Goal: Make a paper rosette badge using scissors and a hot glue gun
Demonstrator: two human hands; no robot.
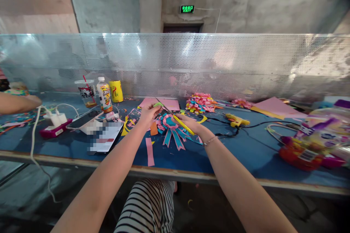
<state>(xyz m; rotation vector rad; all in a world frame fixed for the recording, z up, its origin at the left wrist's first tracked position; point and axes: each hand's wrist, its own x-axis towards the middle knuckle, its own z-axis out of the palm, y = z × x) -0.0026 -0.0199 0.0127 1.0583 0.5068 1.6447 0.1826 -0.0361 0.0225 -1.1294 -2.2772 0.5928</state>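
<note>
My right hand (188, 123) is closed round the yellow handles of a pair of scissors (183, 124), whose blades point up and to the left. Pinched in my left hand (150, 114) is a small green paper piece (158, 105), close to the blade tips. Whether the blades touch it I cannot tell. Below and between both hands, a pink and blue paper rosette (171, 131) with pointed tails lies on the blue table. A pink paper strip (150, 151) and an orange piece (154, 128) lie beside it.
A yellow glue gun (236, 119) with a black cord lies to the right. Behind are a pile of paper loops (201, 102) and pink sheets (276, 107). A phone (107, 139), bottle (104, 95), cup (86, 93) and power strip (55, 129) stand left. Another person's arm (19, 102) reaches in.
</note>
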